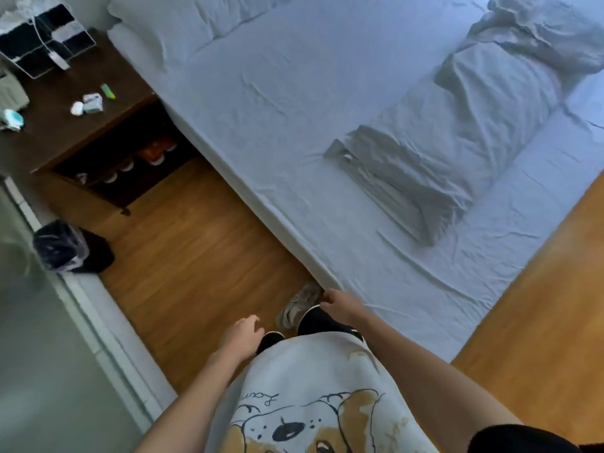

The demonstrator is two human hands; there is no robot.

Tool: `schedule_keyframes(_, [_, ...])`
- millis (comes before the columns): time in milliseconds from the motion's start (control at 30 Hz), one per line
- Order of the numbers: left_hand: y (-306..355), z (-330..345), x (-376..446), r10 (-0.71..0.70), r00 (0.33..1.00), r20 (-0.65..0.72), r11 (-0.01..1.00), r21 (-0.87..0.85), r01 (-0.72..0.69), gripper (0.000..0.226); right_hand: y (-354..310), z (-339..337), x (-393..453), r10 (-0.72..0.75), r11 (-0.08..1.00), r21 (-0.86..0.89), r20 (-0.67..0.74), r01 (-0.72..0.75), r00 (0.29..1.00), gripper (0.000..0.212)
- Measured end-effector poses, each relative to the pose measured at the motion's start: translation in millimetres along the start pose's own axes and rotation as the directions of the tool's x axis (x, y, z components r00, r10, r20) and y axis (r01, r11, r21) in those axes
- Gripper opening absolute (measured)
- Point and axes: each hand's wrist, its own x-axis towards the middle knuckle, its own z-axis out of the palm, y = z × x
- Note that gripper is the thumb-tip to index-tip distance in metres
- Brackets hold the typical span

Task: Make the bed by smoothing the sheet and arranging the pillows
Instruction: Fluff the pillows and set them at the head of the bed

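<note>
A white sheet point(294, 103) covers the bed, with light wrinkles in the middle and long creases near the foot. One pillow point(183, 27) lies at the head, top left. A second pillow point(441, 138) lies slantwise across the middle of the bed. Crumpled white bedding point(539, 31) is bunched at the top right. My right hand point(340, 307) hangs at the mattress's near side edge, fingers loosely curled, thumb tip by the sheet's edge, and I see nothing held. My left hand point(242, 335) hangs relaxed over the floor, holding nothing.
A dark wooden nightstand point(81, 103) with small items and a wire organiser stands left of the bed head. A black bin point(60, 246) sits by the wall. A grey shoe point(300, 305) lies on the wooden floor at the bedside.
</note>
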Motion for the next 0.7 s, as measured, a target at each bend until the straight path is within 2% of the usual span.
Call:
schedule_keyframes(300, [69, -117, 92, 0.190, 0.979, 0.068, 0.957, 0.210, -0.200, 0.038, 4, -66, 30, 0.205, 0.928, 0.331, -0.078, -0.169, 0.976, 0.038])
schedule_keyframes(533, [135, -174, 171, 0.315, 0.917, 0.244, 0.809, 0.437, -0.394, 0.041, 30, -80, 44, 0.413, 0.748, 0.572, -0.005, -0.336, 0.911, 0.046])
schedule_keyframes(700, [202, -215, 235, 0.393, 0.843, 0.368, 0.692, 0.485, -0.534, 0.040, 44, -109, 73, 0.545, 0.606, 0.687, 0.007, -0.400, 0.838, 0.046])
